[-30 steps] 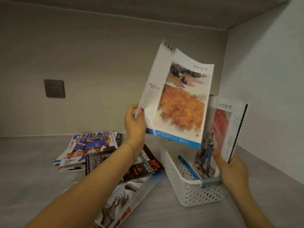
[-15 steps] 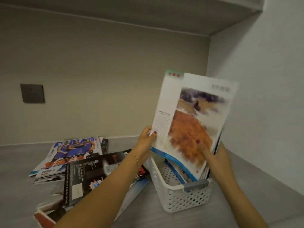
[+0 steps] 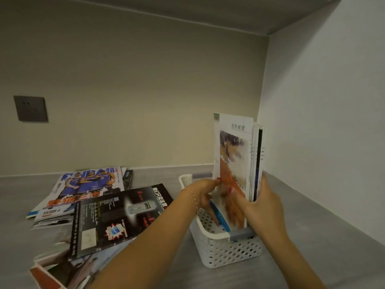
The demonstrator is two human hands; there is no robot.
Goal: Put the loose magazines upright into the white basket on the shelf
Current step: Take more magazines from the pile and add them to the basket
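Grey shelf (image 3: 312,236), alcove corner; the painting magazine (image 3: 232,163), a second ago aloft, now stands upright in the white basket (image 3: 227,250); left hand (image 3: 205,192) pinches its near edge, right hand (image 3: 264,207) clasps the upright stack; loose magazines (image 3: 116,213) left of both grips wait.

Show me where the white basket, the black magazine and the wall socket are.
white basket (image 3: 227,252): head view, on its perforated front wall.
black magazine (image 3: 116,217): head view, on the middle of its cover.
wall socket (image 3: 30,108): head view, on the middle of its dark plate.
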